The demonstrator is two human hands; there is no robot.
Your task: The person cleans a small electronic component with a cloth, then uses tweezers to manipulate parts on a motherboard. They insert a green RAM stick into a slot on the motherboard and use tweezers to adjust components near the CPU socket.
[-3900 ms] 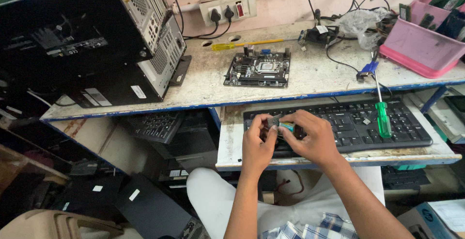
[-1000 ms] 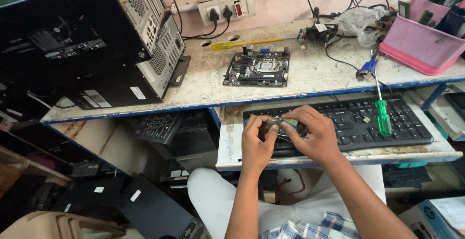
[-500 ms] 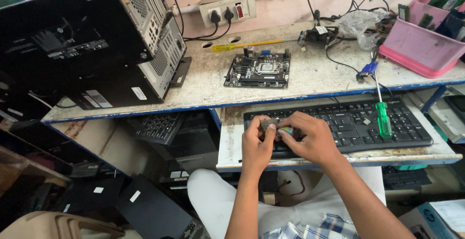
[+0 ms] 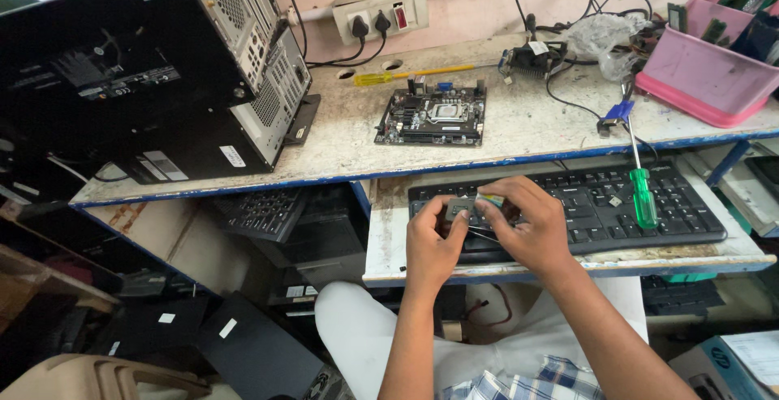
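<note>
My left hand [image 4: 434, 242] and my right hand [image 4: 523, 221] meet over the left end of a black keyboard [image 4: 600, 205] on a pull-out tray. Between their fingertips they hold a small square grey processor chip [image 4: 460, 208]. The right hand's fingers also pinch something pale at the chip's right edge; I cannot tell what it is. A bare motherboard [image 4: 434, 116] with an empty-looking socket lies flat on the worn bench top above the hands.
A green-handled screwdriver [image 4: 643, 193] rests on the keyboard's right side. A black computer case [image 4: 154, 67] lies on the bench at left. A yellow screwdriver [image 4: 406, 74], a wall socket [image 4: 377, 10], cables and a pink tray [image 4: 710, 71] sit at the back and right.
Both hands have stayed over the keyboard's left end, fingers shifting slightly around the small chip. Nothing else has moved.
</note>
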